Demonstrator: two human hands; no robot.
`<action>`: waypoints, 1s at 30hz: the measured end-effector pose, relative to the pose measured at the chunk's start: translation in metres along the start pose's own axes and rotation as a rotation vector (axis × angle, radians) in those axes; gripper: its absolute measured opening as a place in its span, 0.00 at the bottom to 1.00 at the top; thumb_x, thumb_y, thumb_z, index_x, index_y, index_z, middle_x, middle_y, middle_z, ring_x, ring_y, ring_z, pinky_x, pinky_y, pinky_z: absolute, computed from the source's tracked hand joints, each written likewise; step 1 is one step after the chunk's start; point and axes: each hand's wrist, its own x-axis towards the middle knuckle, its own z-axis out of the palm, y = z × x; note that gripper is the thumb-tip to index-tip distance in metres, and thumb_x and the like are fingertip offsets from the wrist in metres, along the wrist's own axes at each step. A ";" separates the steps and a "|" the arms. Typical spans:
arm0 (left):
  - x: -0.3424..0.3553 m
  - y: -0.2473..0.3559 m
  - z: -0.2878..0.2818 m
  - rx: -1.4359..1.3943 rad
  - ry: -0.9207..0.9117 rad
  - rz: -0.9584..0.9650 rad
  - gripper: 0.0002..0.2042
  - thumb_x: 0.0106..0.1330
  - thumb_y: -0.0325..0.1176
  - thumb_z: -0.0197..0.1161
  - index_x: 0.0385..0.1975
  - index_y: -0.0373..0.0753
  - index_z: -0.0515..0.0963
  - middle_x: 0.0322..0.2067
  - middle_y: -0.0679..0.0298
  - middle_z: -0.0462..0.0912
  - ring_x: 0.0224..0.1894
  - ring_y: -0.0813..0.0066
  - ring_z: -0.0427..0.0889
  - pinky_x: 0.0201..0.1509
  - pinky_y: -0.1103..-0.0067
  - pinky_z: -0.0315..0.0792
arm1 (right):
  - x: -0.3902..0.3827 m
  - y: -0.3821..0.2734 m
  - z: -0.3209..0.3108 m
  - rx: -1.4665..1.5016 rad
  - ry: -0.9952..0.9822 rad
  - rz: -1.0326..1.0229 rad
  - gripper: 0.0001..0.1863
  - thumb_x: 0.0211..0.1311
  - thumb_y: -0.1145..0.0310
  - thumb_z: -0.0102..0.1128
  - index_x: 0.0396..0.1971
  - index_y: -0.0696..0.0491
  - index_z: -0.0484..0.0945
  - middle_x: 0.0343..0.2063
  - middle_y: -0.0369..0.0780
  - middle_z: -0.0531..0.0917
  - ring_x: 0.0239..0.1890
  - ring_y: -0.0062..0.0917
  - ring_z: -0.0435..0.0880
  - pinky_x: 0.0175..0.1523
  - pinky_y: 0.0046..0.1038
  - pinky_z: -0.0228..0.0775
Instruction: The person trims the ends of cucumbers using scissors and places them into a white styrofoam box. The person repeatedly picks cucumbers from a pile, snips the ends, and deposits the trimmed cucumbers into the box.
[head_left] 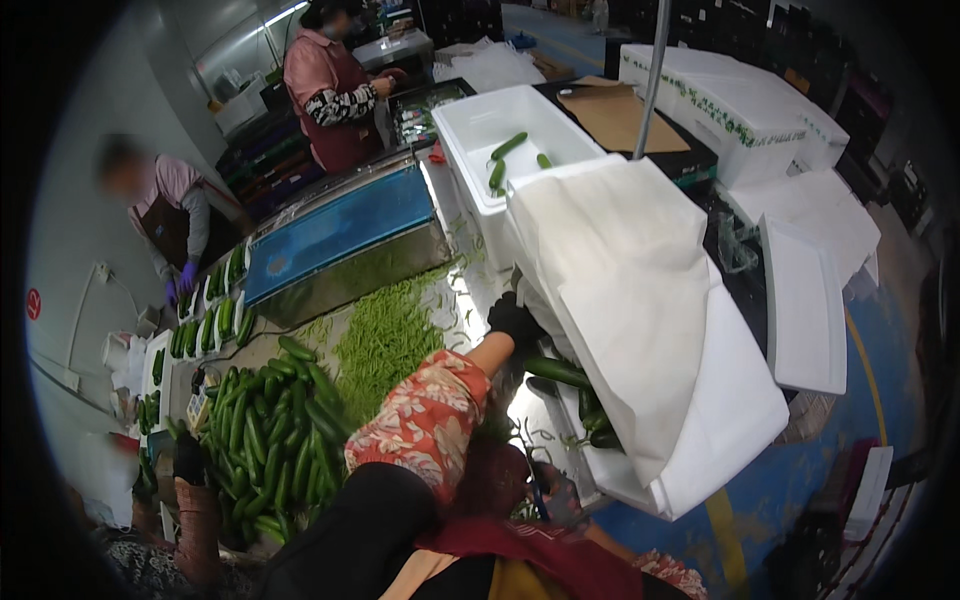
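Observation:
A white foam box [735, 395] stands tilted on the table edge in front of me, a pale liner sheet [610, 230] draped over it. Under the sheet, several cucumbers [558, 373] show at its near, open side. My left hand [515, 318], in a black glove, is closed at the box's far left edge; its fingertips are partly hidden by the sheet. Low beside the near end of the box is my right hand [560, 498], in a dark patterned glove. It is dim there, and its fingers are hard to make out.
A big cucumber pile [270, 440] and a heap of small green trimmings [385, 335] cover the table to my left. Beyond are a blue conveyor belt [340, 235] and an upright foam box [470, 150] holding several cucumbers. A metal pole [655, 75] rises behind. Two people work at far left.

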 end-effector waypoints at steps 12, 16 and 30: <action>-0.070 -0.090 -0.013 -0.739 -0.544 0.262 0.35 0.48 0.47 0.64 0.54 0.37 0.59 0.34 0.59 0.78 0.35 0.67 0.78 0.40 0.75 0.73 | -0.002 -0.068 -0.010 0.003 -0.030 0.146 0.23 0.52 0.60 0.59 0.45 0.58 0.70 0.40 0.46 0.75 0.41 0.36 0.75 0.46 0.31 0.66; -0.118 -0.095 -0.084 -0.930 -1.135 -0.011 0.19 0.58 0.42 0.55 0.46 0.37 0.70 0.33 0.65 0.76 0.30 0.81 0.74 0.31 0.86 0.69 | -0.001 -0.059 -0.008 0.106 0.006 0.056 0.22 0.50 0.64 0.59 0.44 0.61 0.70 0.35 0.43 0.77 0.35 0.26 0.77 0.40 0.25 0.69; -0.225 -0.063 -0.105 -2.639 -0.602 -0.207 0.32 0.50 0.56 0.59 0.51 0.41 0.66 0.50 0.51 0.69 0.54 0.55 0.67 0.66 0.57 0.46 | 0.027 -0.099 -0.007 -0.396 0.206 -0.519 0.24 0.47 0.64 0.57 0.47 0.56 0.70 0.33 0.45 0.77 0.34 0.41 0.76 0.40 0.35 0.69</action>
